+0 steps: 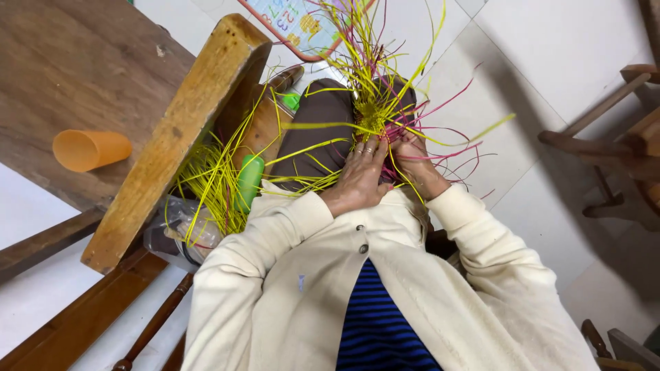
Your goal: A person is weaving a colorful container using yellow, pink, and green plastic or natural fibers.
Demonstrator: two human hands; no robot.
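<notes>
— What is held by the hands?
— A woven knot of yellow and pink strips is pinched on the lap by the left hand and the right hand, fingers closed on it, hands pressed side by side.
— And what is set around?
— An orange cup is laid on its side on the wooden table, near its lower edge. A loose bundle of yellow strips is hung beside a green bottle.

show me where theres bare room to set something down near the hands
Free: the wooden table top around the orange cup, and the white tiled floor right of the knees. Crowded: the lap, where the left hand and right hand work the woven strips, and the gap beside the table edge, filled with loose yellow strips and a green bottle.
</notes>
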